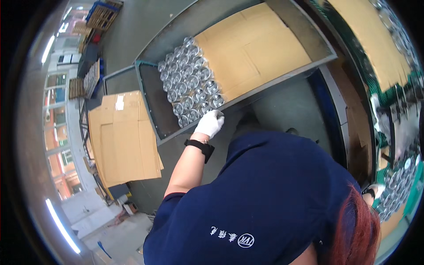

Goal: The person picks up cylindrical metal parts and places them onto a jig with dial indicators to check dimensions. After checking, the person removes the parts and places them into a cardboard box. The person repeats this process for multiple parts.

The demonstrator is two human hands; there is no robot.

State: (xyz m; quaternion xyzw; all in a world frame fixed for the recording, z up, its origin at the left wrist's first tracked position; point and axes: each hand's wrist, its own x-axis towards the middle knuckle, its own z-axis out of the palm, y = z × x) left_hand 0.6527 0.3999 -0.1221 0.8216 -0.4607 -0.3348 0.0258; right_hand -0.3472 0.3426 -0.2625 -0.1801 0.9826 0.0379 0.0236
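My left hand [210, 124], in a white glove, is at the near rim of a grey metal bin [265, 82], its fingers curled beside the closest parts. What it grips, if anything, is hidden. Rows of shiny, round, cup-shaped metal parts [187, 82] stand packed together inside the bin. Far to the right, my right hand [378, 191], also gloved, reaches to the edge of another group of similar metal parts [396, 187]. Its fingers are too small and partly covered to make out.
Brown cardboard [251, 48] lies in the bin beside the parts. Left of it are stacked cardboard sheets [126, 137]. A machine fixture with metal rods [399, 104] stands at the right, below more cardboard [369, 35]. Wooden pallets [102, 15] sit at the far left.
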